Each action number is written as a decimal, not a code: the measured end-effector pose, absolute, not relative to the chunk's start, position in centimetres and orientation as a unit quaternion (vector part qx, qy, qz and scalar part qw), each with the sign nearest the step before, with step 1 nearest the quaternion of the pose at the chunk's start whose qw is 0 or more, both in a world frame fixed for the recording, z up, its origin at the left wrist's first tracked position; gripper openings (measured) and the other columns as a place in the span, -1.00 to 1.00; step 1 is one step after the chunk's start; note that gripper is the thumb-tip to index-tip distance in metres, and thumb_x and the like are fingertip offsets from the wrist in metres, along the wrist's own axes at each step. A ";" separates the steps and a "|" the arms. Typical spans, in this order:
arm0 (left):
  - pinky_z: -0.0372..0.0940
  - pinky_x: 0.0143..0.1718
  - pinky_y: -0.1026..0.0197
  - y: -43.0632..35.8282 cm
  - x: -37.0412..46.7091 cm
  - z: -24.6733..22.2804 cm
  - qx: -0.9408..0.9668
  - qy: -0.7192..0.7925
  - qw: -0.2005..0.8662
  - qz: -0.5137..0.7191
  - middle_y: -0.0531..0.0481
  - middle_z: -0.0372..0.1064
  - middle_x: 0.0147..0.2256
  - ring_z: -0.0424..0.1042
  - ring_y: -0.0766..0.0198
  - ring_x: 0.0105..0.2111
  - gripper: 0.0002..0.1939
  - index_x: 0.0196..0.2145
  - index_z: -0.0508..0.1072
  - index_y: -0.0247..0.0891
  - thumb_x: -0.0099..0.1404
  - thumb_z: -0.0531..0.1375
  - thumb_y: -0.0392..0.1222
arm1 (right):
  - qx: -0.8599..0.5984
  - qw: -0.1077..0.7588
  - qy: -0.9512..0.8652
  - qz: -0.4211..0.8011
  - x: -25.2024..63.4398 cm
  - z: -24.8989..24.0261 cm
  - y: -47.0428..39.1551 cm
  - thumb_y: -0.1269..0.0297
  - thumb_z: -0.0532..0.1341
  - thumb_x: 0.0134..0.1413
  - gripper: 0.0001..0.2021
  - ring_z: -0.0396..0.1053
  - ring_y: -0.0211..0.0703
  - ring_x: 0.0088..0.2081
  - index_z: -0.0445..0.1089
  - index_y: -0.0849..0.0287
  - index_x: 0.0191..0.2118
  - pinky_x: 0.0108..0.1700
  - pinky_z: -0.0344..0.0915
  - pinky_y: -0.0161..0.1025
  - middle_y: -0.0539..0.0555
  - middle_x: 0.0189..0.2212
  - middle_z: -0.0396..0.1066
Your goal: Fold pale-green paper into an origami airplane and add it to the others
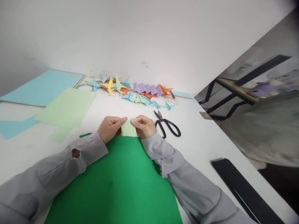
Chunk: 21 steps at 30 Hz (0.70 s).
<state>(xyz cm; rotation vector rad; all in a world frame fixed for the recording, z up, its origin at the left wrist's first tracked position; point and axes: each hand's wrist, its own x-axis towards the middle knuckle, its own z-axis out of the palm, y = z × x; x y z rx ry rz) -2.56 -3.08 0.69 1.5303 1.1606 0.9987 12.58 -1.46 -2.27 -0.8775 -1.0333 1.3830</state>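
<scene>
A small pale green paper [129, 129] is held upright between both hands, just above the far edge of a large green sheet [112, 180]. My left hand [112, 127] pinches the paper's left edge between thumb and fingers. On its right edge, near the top corner, my right hand [144, 125] is closed in the same way. Black-handled scissors [166, 123] lie to the right of my right hand, blades partly apart. A dark green strip [85, 135] rests beside my left wrist.
Folded paper cranes [119, 85] and a purple pleated paper [147, 89] line the wall. Light green sheets [67, 107] and blue sheets [44, 87] lie at left. A black flat object [245, 193] lies at right. Beyond the table edge sits another person's clothed leg [268, 130].
</scene>
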 end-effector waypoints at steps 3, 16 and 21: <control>0.11 -0.67 0.34 -3.1 -2.5 0.8 0.632 0.446 0.506 0.381 0.11 0.20 -0.77 0.21 0.40 -0.72 -0.68 -0.67 0.34 -0.31 0.02 0.20 -0.01 | -0.364 0.577 -0.415 0.602 12.6 -2.3 -1.3 0.20 0.41 -0.48 -0.75 0.17 -0.35 -0.67 0.34 0.16 -0.67 -0.55 0.13 -0.32 -0.13 -0.77 0.28; -0.02 -0.72 0.36 -3.2 -2.2 1.1 0.684 0.452 0.455 0.348 0.12 0.11 -0.80 0.07 0.46 -0.75 -0.63 -0.76 0.24 -0.30 0.03 0.14 -0.02 | -0.374 0.575 -0.422 0.593 12.6 -2.3 -1.2 0.18 0.40 -0.44 -0.75 0.14 -0.40 -0.71 0.33 0.17 -0.66 -0.62 0.06 -0.38 -0.14 -0.78 0.27; -0.20 -0.71 0.34 -3.1 -2.2 1.1 0.696 0.444 0.431 0.364 0.17 -0.14 -0.80 -0.12 0.50 -0.72 -0.53 -0.82 0.03 -0.28 0.03 0.13 -0.01 | -0.371 0.576 -0.408 0.603 12.6 -2.0 -1.3 0.21 0.40 -0.47 -0.76 0.12 -0.42 -0.72 0.34 0.16 -0.67 -0.63 0.07 -0.38 -0.14 -0.77 0.27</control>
